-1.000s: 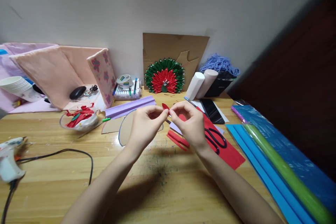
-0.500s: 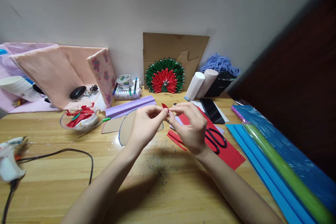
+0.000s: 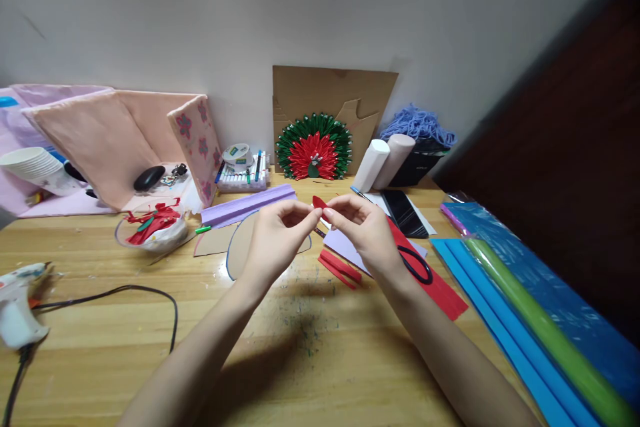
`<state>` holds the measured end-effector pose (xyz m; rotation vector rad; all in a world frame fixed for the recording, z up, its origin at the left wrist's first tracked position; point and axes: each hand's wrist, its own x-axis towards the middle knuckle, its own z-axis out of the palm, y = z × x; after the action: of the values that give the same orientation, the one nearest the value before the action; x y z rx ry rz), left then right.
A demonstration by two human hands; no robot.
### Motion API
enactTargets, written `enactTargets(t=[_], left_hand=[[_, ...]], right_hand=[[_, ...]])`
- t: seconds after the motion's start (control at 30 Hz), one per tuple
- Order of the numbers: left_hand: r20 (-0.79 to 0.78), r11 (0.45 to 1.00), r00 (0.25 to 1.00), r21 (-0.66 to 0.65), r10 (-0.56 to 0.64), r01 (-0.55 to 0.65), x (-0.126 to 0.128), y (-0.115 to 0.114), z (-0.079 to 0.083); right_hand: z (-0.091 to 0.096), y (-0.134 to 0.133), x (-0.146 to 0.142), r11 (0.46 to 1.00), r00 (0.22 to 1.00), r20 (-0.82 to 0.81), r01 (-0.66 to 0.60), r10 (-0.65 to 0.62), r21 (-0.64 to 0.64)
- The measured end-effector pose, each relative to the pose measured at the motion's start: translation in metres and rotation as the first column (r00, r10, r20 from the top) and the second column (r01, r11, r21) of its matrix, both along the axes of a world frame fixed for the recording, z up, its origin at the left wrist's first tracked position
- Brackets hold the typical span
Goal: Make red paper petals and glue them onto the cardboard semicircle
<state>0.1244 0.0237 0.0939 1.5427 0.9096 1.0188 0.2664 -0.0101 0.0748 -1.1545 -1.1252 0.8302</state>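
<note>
Pinching red paper petal (image 3: 319, 202) low down with left grip (image 3: 275, 235) and right grip (image 3: 369, 232); probably featherlight, soft, easily creased, best held by the base.

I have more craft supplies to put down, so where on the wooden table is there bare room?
Bare wooden tabletop lies between the left forearm and right forearm, and left of the left forearm, bordered by the curved black cable and white glue gun. It's crowded around the right hand: red paper sheet, flat lilac sheet, red paper strips, black rectangular phone.
</note>
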Motion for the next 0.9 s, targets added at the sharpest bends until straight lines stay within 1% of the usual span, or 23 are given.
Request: enactTargets(t=[0.1, 0.3, 0.6, 0.77, 0.83, 0.9], left_hand=[[-0.019, 1.000, 1.000, 0.021, 0.005, -0.005, -0.0001, 0.0012, -0.0019], [-0.005, 1.000, 1.000, -0.012, -0.019, 0.019, 0.0012, 0.0005, -0.0034], [-0.003, 0.996, 0.997, 0.031, 0.083, -0.083, 0.0050, -0.0052, -0.0032], [0.014, 0.994, 0.994, 0.012, 0.113, -0.113, 0.0073, -0.0078, -0.0024], [0.024, 0.992, 0.992, 0.001, 0.124, -0.124, 0.0077, -0.0077, -0.0025], [0.035, 0.993, 0.992, -0.017, 0.121, -0.120, 0.0076, -0.0070, -0.0024]], right_hand=[[0.0031, 0.0000, 0.0039, 0.999, 0.999, 0.021, -0.033, 0.034, -0.035], [0.0052, 0.0012, 0.0076, 0.993, 0.995, 0.002, -0.099, 0.099, -0.071], [0.0046, -0.0008, 0.0033, 0.974, 0.976, -0.130, -0.191, 0.176, -0.122], [0.0001, 0.0000, 0.0016, 0.971, 0.963, -0.200, -0.207, 0.181, -0.117], [-0.0009, 0.0007, 0.0015, 0.973, 0.966, -0.192, -0.197, 0.173, -0.116], [-0.0009, 0.0010, 0.0016, 0.980, 0.978, -0.147, -0.162, 0.145, -0.113]])
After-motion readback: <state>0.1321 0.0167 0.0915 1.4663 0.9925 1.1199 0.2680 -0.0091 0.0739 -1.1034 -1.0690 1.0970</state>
